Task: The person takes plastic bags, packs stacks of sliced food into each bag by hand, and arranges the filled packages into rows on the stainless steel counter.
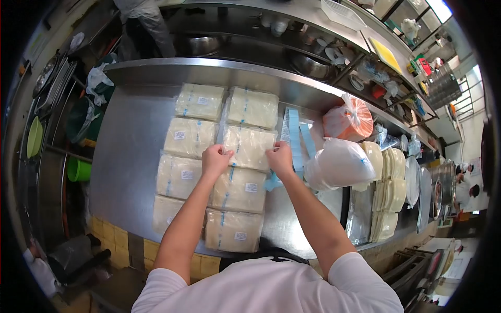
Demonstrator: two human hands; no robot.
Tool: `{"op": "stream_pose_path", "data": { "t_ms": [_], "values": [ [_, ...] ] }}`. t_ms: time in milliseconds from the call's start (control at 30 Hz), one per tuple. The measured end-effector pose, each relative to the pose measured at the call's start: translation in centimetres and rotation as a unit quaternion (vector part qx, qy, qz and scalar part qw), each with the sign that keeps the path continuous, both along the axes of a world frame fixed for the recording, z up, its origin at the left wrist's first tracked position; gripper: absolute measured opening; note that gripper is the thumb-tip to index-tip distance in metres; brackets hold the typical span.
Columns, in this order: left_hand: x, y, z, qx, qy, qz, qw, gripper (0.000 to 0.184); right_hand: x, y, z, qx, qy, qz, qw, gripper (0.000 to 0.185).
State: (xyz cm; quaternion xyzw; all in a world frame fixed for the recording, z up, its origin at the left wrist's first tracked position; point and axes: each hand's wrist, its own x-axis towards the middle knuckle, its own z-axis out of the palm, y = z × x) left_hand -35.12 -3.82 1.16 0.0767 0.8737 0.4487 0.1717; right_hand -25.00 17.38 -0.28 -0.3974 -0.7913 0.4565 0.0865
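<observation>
Two columns of flat, pale square packs in clear plastic lie on the steel table. My left hand (217,160) pinches the left edge of a pale wrapped pack (249,147) in the right column, second from the far end. At that pack's right edge, the fingers of my right hand (280,159) are pressed together on the plastic. No white label shows on this pack, while the labelled pack (237,189) just below it carries one. Another labelled pack (191,136) lies left of my left hand. Blue-and-white strips (295,138) lie just beyond my right hand.
To the right stand an orange bundle (350,119) in clear plastic, a white plastic bag (342,164) and stacks of pale sheets (389,195). A raised steel ledge (209,65) runs along the far side. Another person (147,28) stands beyond it at upper left.
</observation>
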Motion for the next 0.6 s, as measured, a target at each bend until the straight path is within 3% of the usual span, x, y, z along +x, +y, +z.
{"op": "stream_pose_path", "data": {
  "t_ms": [167,200,267,400,467,600],
  "values": [
    [0.7,0.1,1.4,-0.009,-0.024,0.011,1.000,0.026,0.9,-0.5,1.3,0.109,0.015,0.023,0.994,0.039],
    [1.3,0.1,1.9,-0.024,0.080,0.017,0.996,0.027,1.2,-0.5,1.9,0.119,0.027,0.031,0.992,0.039],
    [3.7,0.0,2.4,-0.051,0.280,0.027,0.958,0.033,2.7,-1.9,8.9,0.161,0.136,0.056,0.976,0.036],
    [8.7,-1.0,3.7,0.021,0.237,-0.101,0.966,0.040,7.4,0.7,22.4,0.350,0.266,0.088,0.894,0.038],
    [11.9,-1.4,3.9,0.065,0.231,-0.123,0.963,0.037,9.2,3.5,26.6,0.398,0.192,0.003,0.897,0.035],
    [18.0,-2.1,4.7,0.113,0.190,-0.164,0.961,0.036,12.0,8.4,27.2,0.413,-0.042,0.090,0.906,0.031]
  ]
}}
